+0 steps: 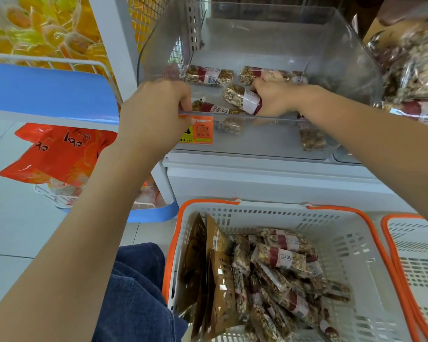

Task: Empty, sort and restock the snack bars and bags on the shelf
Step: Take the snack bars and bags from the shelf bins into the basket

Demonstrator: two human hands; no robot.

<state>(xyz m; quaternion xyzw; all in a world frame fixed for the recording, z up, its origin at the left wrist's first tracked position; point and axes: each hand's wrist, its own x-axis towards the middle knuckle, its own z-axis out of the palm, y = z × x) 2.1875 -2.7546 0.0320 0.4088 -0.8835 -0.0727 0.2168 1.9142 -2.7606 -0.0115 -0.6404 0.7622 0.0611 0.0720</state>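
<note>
Your left hand (158, 107) grips the clear bin's (351, 45) front edge; your right hand (272, 97), inside, closes around a snack bar (242, 98). Open bin floor lies beyond; the basket (344, 243) sits below your wrists.

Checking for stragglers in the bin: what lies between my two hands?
In the head view, one wrapped nut snack bar lies along the clear plastic bin's front wall, between the left hand gripping that rim and the right hand holding another bar.
</note>
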